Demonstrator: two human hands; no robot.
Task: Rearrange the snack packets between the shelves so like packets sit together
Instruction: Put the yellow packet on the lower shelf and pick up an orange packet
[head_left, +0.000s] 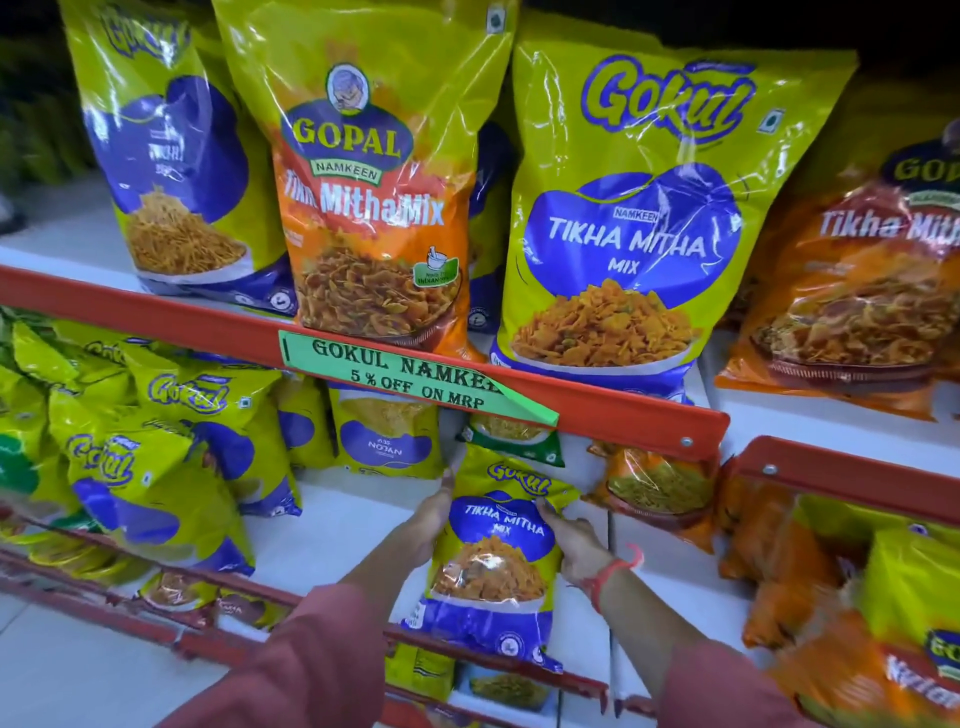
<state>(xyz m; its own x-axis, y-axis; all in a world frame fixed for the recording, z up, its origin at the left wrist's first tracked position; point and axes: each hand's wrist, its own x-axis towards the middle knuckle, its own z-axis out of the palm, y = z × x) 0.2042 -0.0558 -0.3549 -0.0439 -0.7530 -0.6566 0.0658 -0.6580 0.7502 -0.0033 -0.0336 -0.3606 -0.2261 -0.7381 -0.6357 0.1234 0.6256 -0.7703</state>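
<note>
A small yellow-and-blue Gokul Tikha Mitha Mix packet stands upright on the middle shelf. My left hand grips its left edge and my right hand grips its right edge. On the top shelf stand a large Gokul Tikha Mitha Mix bag, an orange Gopal Tikha Mitha Mix bag to its left, a Gokul sev bag at far left, and another orange Gopal bag at right.
Several smaller Gokul packets crowd the middle shelf's left side. Orange packets sit right of my hands, with more at lower right. A red shelf rail with a green price label overhangs the middle shelf.
</note>
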